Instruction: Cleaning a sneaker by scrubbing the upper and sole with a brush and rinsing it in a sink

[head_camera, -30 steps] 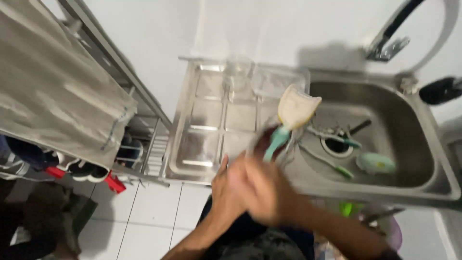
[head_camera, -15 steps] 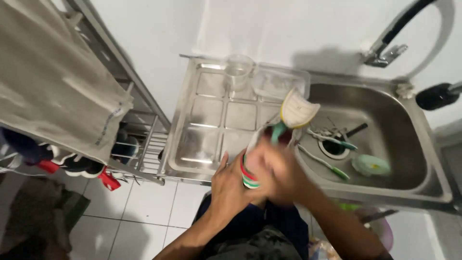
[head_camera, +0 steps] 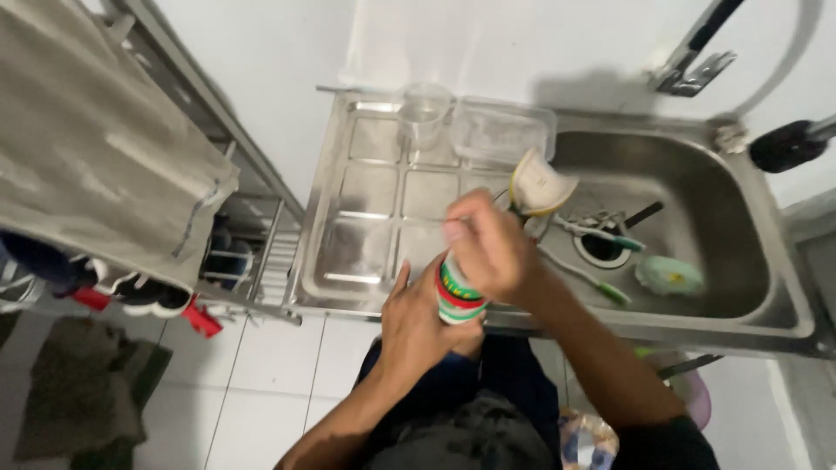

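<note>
My left hand grips the base of a cup with red, green and white stripes, held above the front edge of the steel drainboard. Over the cup's mouth sits my right hand, closed on the handle of a scrubber whose pale sponge head sticks out past it toward the sink. The handle and the cup's opening are hidden by my fingers.
The steel sink holds two green-tipped brushes, a green round scrubber and cutlery near the drain. A clear cup and a clear container stand at the drainboard's back. A rack with draped cloth is at left, a tap behind.
The striped cup has come into view in my left hand. My right hand has slid back over the cup's mouth, and the sponge head has moved slightly up and right.
</note>
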